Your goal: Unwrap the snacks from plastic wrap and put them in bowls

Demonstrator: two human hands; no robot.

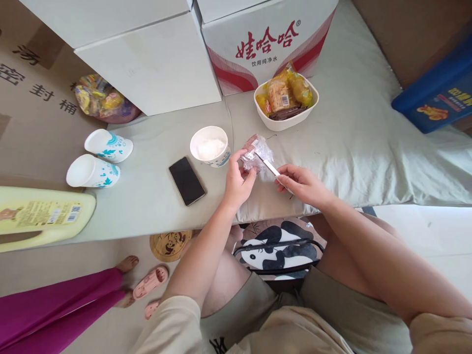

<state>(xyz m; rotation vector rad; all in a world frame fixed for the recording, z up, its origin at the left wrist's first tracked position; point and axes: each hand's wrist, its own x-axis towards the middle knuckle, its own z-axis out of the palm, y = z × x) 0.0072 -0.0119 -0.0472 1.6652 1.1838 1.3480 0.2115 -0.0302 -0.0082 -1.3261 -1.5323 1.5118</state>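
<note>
My left hand (239, 179) is closed on a crumpled clear plastic package (258, 152) with a brownish part and a white label. In my right hand (300, 183) is a slim white-handled knife (271, 167), its narrow dark tip against the plastic. My right fingers wrap round the handle and partly hide its lower end. Just left of the package stands a paper bowl (210, 146) with a pale lining or plastic inside. A dark-screened phone (187, 181) lies on the cloth to the left of my left hand.
Behind my hands sits a white basket (286, 122) of packaged snacks. Cardboard boxes (155, 64) stand at the back. Two paper cups (96, 172) and a yellow jug (44, 219) are at left, a blue container (437, 91) at right. Another person's legs (62, 307) show lower left.
</note>
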